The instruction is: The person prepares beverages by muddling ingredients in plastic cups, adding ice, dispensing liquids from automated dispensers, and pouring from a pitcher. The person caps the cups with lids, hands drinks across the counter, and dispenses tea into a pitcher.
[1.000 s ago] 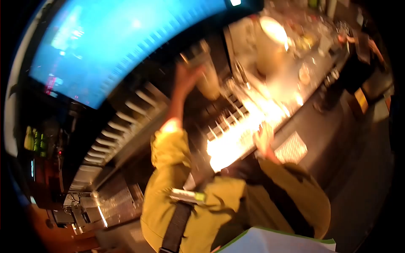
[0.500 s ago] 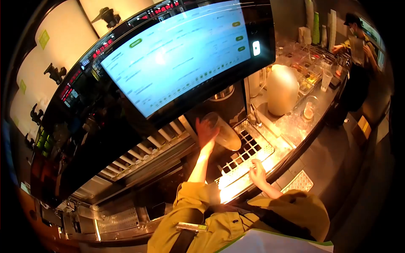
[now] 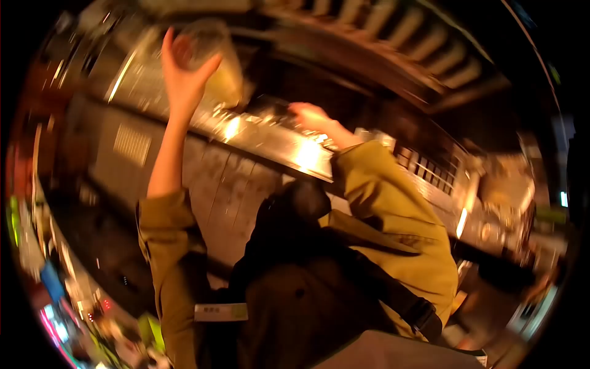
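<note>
My left hand (image 3: 183, 79) is raised at the upper left, thumb and fingers wrapped around a clear jug (image 3: 226, 77). Pale beige liquid shows in the lower part of the jug, which is tilted. My right hand (image 3: 314, 117) is over the metal counter (image 3: 286, 146), close to some shiny objects blurred by motion. Its fingertips are smeared, so whether they grip anything is not visible.
A white slatted rack (image 3: 405, 37) runs along the top. To the right, a metal grid (image 3: 430, 171) is set into the counter. Floor tiles (image 3: 215, 178) lie below the counter edge, with a grate (image 3: 132, 146) at left.
The view has swung left along the counter, and the screen is out of sight. My left hand has carried the jug leftward from beside the grid. My right hand now reaches over another stretch of counter.
</note>
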`<state>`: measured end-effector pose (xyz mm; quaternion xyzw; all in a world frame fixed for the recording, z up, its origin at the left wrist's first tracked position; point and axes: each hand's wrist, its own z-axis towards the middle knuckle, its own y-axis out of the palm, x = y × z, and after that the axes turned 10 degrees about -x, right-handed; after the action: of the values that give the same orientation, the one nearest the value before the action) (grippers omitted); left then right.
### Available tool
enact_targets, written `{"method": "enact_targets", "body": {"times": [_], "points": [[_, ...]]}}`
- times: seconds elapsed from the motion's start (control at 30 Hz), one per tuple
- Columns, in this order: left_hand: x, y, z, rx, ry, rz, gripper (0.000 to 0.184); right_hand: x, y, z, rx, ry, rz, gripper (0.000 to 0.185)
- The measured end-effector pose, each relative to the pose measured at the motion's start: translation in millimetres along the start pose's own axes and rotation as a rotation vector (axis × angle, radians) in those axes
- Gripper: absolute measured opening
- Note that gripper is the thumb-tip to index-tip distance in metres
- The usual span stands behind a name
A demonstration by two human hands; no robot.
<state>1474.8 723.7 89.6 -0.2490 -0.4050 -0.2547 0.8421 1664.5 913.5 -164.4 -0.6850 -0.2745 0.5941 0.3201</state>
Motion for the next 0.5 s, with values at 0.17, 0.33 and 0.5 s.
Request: {"method": "enact_targets", "body": {"times": [0.17, 0.33, 0.5], "points": [[-76, -98, 39, 0.052, -0.157, 0.355, 0.094, -25, 33, 99, -0.005, -0.14, -0.178, 0.03], [-125, -126, 54, -0.081, -0.194, 0.192, 0.097, 83, 118, 132, -0.375, 0.041, 0.072, 0.02], [-123, -145, 73, -0.313, -0.281, 0.203, 0.096, 90, 172, 131, -0.23, 0.404, 0.137, 0.019]]}}
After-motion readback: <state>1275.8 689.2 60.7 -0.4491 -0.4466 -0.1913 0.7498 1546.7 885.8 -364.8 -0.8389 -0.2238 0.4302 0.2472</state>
